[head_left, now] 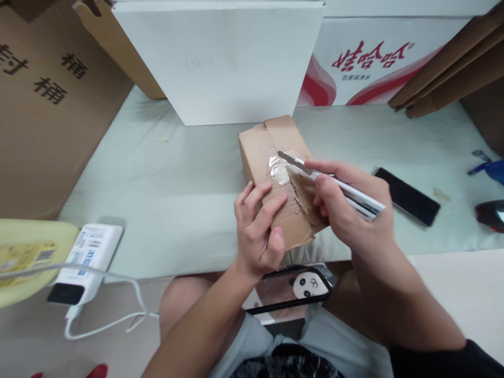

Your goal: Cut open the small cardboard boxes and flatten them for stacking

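Observation:
A small brown cardboard box (258,149) lies at the front of the covered surface, turned at an angle. Clear tape (279,170) crosses its seam, and the cardboard along the seam is torn and ragged. My left hand (260,226) grips the box at its near left side, fingers bent over the top face. In my right hand (350,199) is a utility knife (348,192), held by its pale handle. Its blade is out and points up and left over the tape. Whether the tip touches the tape, I cannot tell.
Behind the box stand a white carton (236,63) and a carton with red lettering (370,60). A black phone (409,197) lies to the right. On the left are a large brown carton (51,121), a white power bank (88,257) with a cable, and a yellow container (31,257).

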`<action>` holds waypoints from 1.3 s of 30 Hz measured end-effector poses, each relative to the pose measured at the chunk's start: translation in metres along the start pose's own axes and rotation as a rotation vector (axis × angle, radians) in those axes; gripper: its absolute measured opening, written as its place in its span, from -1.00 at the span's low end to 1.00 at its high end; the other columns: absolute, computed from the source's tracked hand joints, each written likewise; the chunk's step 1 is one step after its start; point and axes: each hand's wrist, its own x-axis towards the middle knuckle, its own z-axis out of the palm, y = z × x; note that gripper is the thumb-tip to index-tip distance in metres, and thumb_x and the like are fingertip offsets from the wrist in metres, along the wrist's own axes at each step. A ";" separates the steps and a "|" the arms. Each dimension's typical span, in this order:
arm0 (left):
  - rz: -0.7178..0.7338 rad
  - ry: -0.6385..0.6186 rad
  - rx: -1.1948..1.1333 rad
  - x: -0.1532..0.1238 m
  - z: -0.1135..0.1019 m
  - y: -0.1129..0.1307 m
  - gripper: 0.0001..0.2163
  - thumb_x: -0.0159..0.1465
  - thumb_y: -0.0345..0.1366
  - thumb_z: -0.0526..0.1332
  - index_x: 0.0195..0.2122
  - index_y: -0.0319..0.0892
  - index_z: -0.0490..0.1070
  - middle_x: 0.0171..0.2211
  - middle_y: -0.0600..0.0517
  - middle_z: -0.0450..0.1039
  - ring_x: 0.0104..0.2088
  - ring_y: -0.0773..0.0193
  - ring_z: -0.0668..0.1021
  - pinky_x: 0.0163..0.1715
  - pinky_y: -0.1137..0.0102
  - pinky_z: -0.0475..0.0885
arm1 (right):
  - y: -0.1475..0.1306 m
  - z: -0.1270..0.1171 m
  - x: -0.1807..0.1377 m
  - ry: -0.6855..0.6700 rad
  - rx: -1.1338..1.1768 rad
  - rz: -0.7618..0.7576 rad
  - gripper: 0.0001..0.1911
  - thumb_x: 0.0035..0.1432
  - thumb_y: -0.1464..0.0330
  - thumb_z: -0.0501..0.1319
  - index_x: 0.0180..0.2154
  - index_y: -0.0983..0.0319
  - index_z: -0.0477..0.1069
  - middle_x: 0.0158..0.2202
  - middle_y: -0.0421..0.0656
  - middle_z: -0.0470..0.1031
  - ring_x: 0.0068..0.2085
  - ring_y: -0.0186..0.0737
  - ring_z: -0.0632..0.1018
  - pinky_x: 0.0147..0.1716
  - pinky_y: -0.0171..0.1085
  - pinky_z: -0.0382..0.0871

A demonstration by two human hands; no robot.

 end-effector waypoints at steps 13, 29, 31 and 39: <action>-0.016 -0.006 0.015 -0.001 0.000 0.001 -0.60 0.43 -0.19 -0.06 0.17 -0.08 0.43 0.20 -0.14 0.44 0.22 0.01 0.48 0.34 -0.01 0.30 | -0.002 0.000 -0.001 -0.007 0.003 0.015 -0.72 0.37 0.18 0.22 -0.06 0.14 0.65 -0.43 -0.15 0.59 -0.37 -0.21 0.64 -0.42 -0.26 0.54; -0.015 0.015 -0.025 -0.001 0.002 0.000 -0.59 0.46 -0.14 -0.06 0.18 -0.08 0.43 0.21 -0.14 0.41 0.24 0.03 0.46 0.38 0.00 0.29 | -0.005 -0.002 0.005 -0.038 0.010 -0.006 -0.76 0.35 0.27 0.23 -0.07 0.16 0.63 -0.35 -0.13 0.62 -0.28 -0.19 0.65 -0.34 -0.23 0.56; -0.019 0.013 -0.022 -0.001 0.002 0.000 -0.59 0.46 -0.14 -0.06 0.18 -0.07 0.43 0.21 -0.13 0.40 0.25 0.03 0.46 0.38 0.00 0.29 | -0.003 -0.002 0.004 -0.024 0.001 -0.008 -0.77 0.35 0.27 0.22 -0.08 0.15 0.63 -0.34 -0.13 0.62 -0.29 -0.19 0.65 -0.33 -0.22 0.57; -0.018 0.019 -0.043 -0.001 0.002 0.000 -0.60 0.47 -0.14 -0.06 0.17 -0.09 0.43 0.20 -0.14 0.42 0.24 0.04 0.46 0.40 0.03 0.26 | -0.003 -0.004 0.003 -0.060 -0.013 -0.007 -0.74 0.37 0.24 0.19 -0.07 0.16 0.61 -0.34 -0.11 0.61 -0.30 -0.19 0.64 -0.31 -0.21 0.55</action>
